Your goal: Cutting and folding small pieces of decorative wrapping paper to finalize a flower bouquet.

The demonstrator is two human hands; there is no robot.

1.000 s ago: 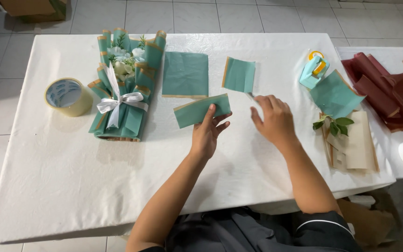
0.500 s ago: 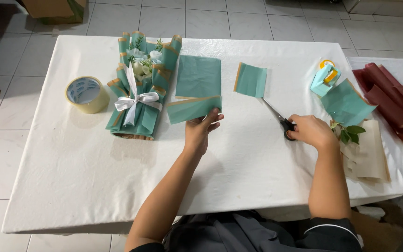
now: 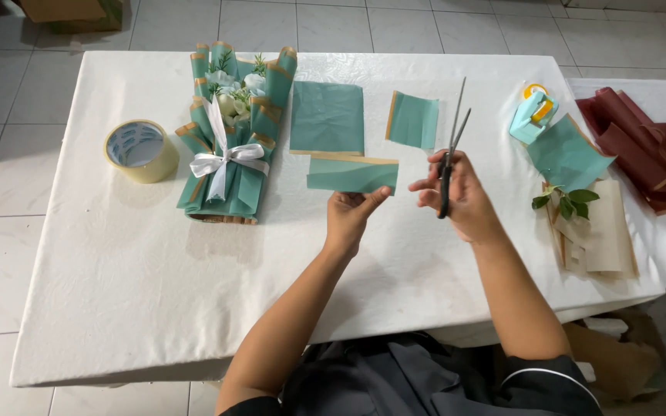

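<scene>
In the head view, the left hand (image 3: 351, 214) pinches the lower edge of a teal paper strip (image 3: 352, 174), lifted just above the white table (image 3: 117, 293). The right hand (image 3: 456, 196) is closed around scissors (image 3: 450, 150) with the blades slightly apart. The strip looks light, thin and floppy, so I judge it is best held near an edge, pulled taut.

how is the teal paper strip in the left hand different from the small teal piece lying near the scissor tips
The teal strip is long and narrow; the small teal piece is squarer. The strip is held at its lower edge in the left hand, while the small piece lies untouched on the white table, beside the open blades of the scissors held in the right hand. The strip's tan border runs along its top, the small piece's along its left side. Both are the same teal wrapping paper.
</scene>
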